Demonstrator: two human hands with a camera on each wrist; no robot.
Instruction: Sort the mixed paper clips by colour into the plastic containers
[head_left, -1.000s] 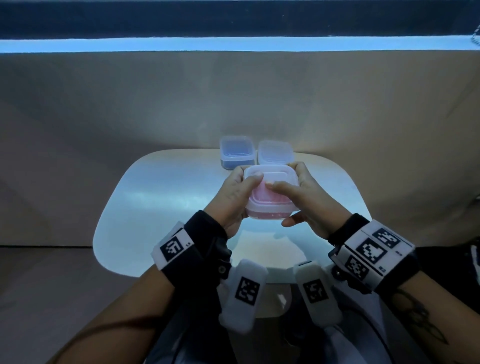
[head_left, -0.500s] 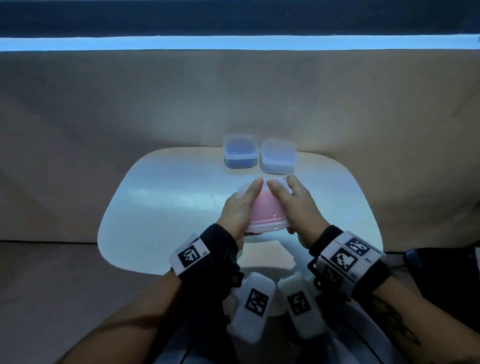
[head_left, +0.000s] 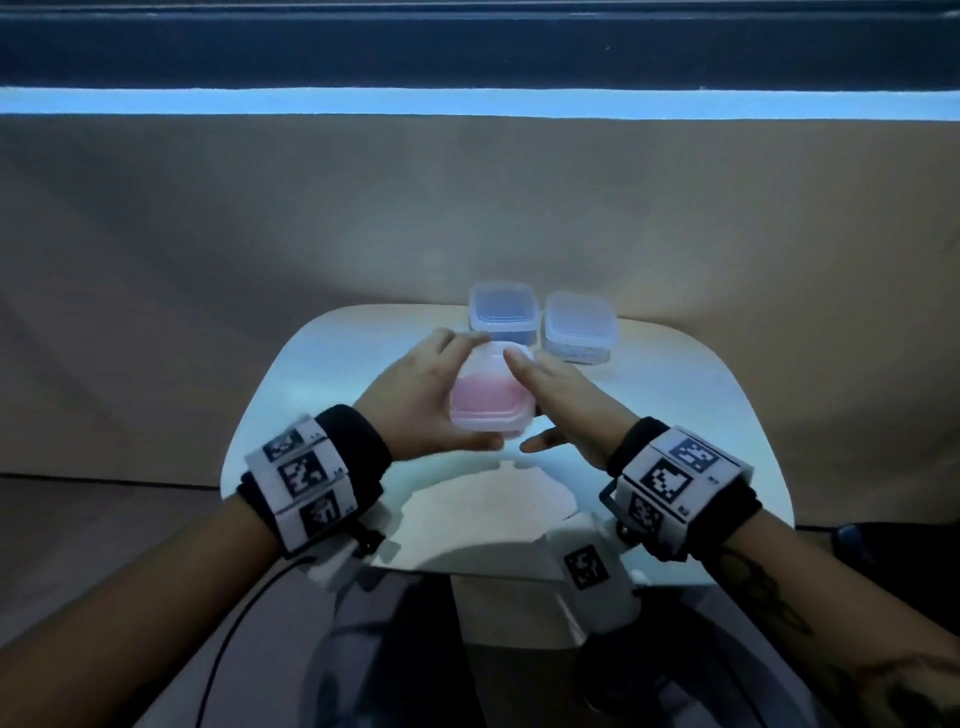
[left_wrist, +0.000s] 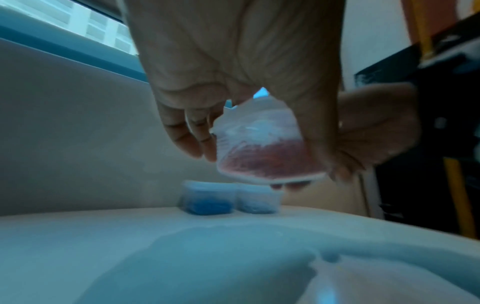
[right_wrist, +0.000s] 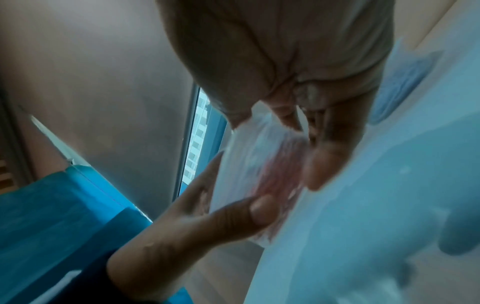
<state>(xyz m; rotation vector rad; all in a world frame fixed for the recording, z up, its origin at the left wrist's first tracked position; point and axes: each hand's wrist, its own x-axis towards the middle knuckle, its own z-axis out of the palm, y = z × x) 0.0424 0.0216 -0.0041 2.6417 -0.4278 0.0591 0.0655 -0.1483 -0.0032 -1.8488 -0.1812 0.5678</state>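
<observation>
Tub (head_left: 488, 427) of pink clips (head_left: 485, 397), tilted, clasped by left hand (head_left: 415, 400) & right hand (head_left: 566, 405); blue-clip tub (head_left: 503, 312), prob. white-clip tub (head_left: 579, 327) behind.

table (head_left: 675, 410): white, rounded corners | backdrop (head_left: 467, 208): beige, behind table | window (left_wrist: 98, 26): buildings outside, above backdrop

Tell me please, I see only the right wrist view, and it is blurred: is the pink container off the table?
Observer: Yes. The left wrist view shows the pink container tilted, clear above the table.
Operator: Where are the other containers?
Observer: In the head view, the blue container and the pale container stand side by side near the table's far edge.
Operator: Are they closed?
Observer: Both look closed, seen from the head view.
</observation>
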